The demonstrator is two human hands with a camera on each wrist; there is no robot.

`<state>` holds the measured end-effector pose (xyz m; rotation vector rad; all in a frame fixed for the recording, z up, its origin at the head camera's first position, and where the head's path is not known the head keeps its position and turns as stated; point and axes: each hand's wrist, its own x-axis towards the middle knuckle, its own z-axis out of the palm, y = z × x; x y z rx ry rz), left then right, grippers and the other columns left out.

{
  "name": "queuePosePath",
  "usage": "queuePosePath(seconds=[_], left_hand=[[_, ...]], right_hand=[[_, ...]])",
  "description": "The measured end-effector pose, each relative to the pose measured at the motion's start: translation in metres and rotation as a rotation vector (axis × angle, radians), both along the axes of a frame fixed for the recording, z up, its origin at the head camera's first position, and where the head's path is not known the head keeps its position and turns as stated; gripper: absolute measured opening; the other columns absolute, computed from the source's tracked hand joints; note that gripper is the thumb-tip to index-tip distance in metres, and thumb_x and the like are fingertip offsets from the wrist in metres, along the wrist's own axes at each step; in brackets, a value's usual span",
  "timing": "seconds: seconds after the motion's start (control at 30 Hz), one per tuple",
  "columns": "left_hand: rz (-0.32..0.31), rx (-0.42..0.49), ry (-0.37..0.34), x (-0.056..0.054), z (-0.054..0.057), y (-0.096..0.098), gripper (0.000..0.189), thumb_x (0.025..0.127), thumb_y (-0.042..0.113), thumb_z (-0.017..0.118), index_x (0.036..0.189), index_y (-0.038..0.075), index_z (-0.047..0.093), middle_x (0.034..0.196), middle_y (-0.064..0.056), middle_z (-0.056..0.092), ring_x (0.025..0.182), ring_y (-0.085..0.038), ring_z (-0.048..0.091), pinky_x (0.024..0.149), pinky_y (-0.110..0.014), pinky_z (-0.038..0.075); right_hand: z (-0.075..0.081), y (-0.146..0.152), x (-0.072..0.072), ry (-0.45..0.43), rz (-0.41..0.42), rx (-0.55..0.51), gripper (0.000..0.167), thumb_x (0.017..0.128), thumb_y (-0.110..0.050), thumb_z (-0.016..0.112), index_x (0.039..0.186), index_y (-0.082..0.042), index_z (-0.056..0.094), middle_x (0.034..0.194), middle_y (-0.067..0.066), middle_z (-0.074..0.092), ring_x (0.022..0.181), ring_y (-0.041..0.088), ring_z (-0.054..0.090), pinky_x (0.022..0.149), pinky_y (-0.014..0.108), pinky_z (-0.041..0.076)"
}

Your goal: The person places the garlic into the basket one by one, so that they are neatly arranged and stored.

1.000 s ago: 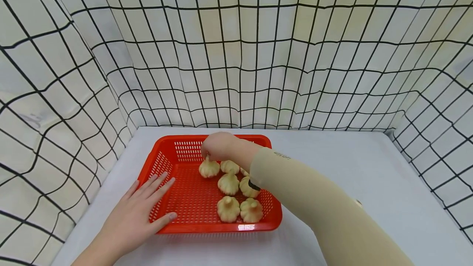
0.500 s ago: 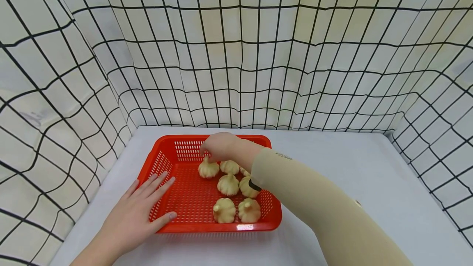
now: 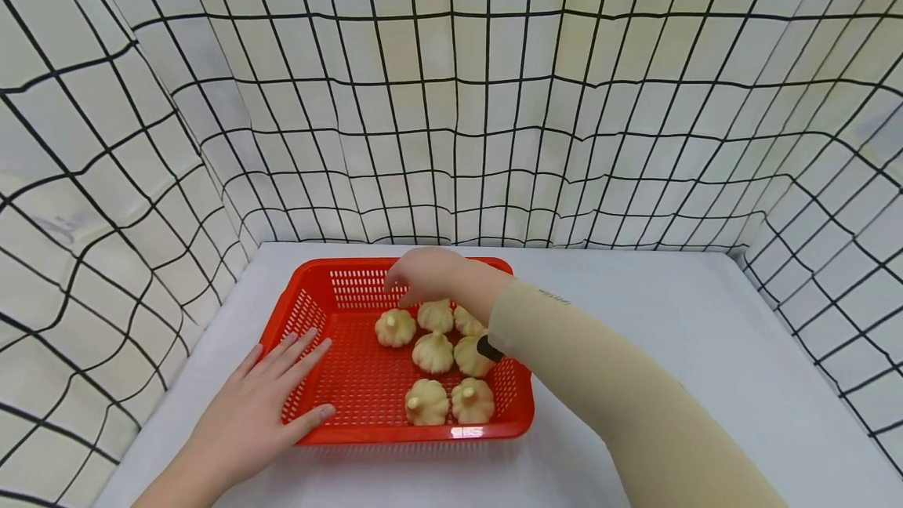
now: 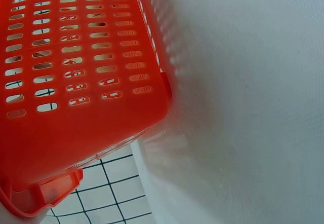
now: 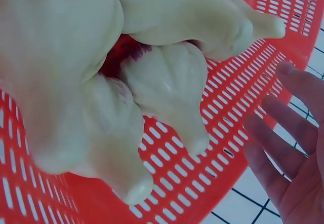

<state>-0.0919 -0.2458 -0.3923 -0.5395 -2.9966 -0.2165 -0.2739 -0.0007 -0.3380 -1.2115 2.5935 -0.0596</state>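
Note:
Several pale garlic bulbs lie in a red plastic basket with slotted walls. My left hand rests with spread fingers on the basket's left rim. Over the back of the basket is my right hand, just above and behind a garlic bulb that sits left of the others. In the right wrist view the right hand has its fingers apart and holds nothing, with large garlic bulbs beside it. The left wrist view shows the basket's outer wall, and the left hand is mostly out of sight there.
The basket stands on a white table. A black grid net over white sheeting rises behind the table and along both sides. The right forearm in a beige sleeve crosses over the basket's right rim.
My right hand has let go of the leftmost garlic bulb's stem and risen slightly. That bulb now sits by itself. The two front bulbs shifted slightly left; the left hand stays on the rim.

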Motion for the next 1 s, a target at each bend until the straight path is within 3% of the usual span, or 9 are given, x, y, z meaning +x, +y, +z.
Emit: queuePosePath(seconds=[0.07,0.13,0.2,0.3,0.37,0.43,0.7,1.0], left_hand=[[0.001,0.000,-0.001,0.000,0.000,0.000,0.084,0.086,0.066,0.061,0.155,0.023,0.037,0.159,-0.009,0.034,0.141,-0.038,0.036,0.120,-0.054,0.003],[0.000,-0.003,0.006,0.000,0.001,0.000,0.084,0.087,0.066,0.061,0.155,0.023,0.037,0.159,-0.009,0.034,0.141,-0.038,0.036,0.121,-0.050,-0.003],[-0.002,-0.004,0.011,0.000,0.001,0.000,0.084,0.087,0.066,0.061,0.155,0.023,0.037,0.159,-0.009,0.034,0.141,-0.038,0.035,0.121,-0.052,0.000],[-0.005,-0.007,0.019,0.000,0.000,-0.001,0.084,0.087,0.066,0.061,0.155,0.024,0.036,0.159,-0.009,0.034,0.141,-0.037,0.035,0.119,-0.038,-0.014],[-0.004,-0.009,0.018,0.000,-0.001,-0.001,0.084,0.087,0.066,0.061,0.155,0.023,0.036,0.159,-0.009,0.034,0.141,-0.037,0.036,0.119,-0.038,-0.014],[-0.003,-0.013,0.017,0.000,-0.001,-0.001,0.084,0.087,0.066,0.061,0.155,0.023,0.036,0.159,-0.009,0.034,0.141,-0.037,0.036,0.113,-0.027,-0.021],[-0.011,-0.013,0.032,-0.001,-0.003,-0.001,0.084,0.087,0.064,0.062,0.155,0.023,0.036,0.159,-0.009,0.034,0.141,-0.037,0.036,0.114,-0.027,-0.021],[-0.007,-0.016,0.024,-0.001,-0.003,-0.001,0.085,0.086,0.065,0.062,0.155,0.023,0.037,0.159,-0.009,0.034,0.141,-0.037,0.036,0.115,-0.030,-0.019]], right_hand=[[0.002,0.003,0.000,-0.011,-0.007,-0.016,0.036,0.095,-0.028,0.069,0.130,-0.023,0.067,0.120,-0.008,0.066,0.109,0.009,0.058,0.092,0.026,0.047],[0.006,0.008,0.000,-0.021,-0.019,-0.039,0.036,0.094,-0.029,0.069,0.130,-0.023,0.067,0.119,-0.007,0.066,0.109,0.009,0.058,0.090,0.026,0.048],[0.009,0.012,0.000,-0.027,-0.023,-0.070,0.037,0.094,-0.030,0.069,0.130,-0.023,0.067,0.119,-0.006,0.067,0.109,0.010,0.059,0.090,0.026,0.048],[0.014,0.020,-0.001,-0.038,-0.036,-0.121,0.038,0.094,-0.033,0.070,0.131,-0.023,0.067,0.118,-0.006,0.068,0.108,0.011,0.060,0.088,0.027,0.049],[0.016,0.025,-0.003,-0.039,-0.045,-0.154,0.039,0.094,-0.036,0.069,0.131,-0.023,0.067,0.117,-0.006,0.068,0.106,0.011,0.060,0.088,0.027,0.049],[0.019,0.032,-0.002,-0.050,-0.061,-0.190,0.038,0.094,-0.037,0.069,0.130,-0.023,0.067,0.115,-0.007,0.068,0.103,0.009,0.060,0.087,0.027,0.049],[0.029,0.061,-0.003,-0.053,-0.156,-0.301,0.032,0.092,-0.036,0.071,0.123,-0.028,0.071,0.106,-0.013,0.066,0.096,0.008,0.060,0.082,0.026,0.050],[0.029,0.098,-0.003,-0.055,-0.250,-0.343,0.030,0.092,-0.032,0.071,0.122,-0.027,0.072,0.109,-0.006,0.066,0.099,0.012,0.061,0.076,0.027,0.053]])
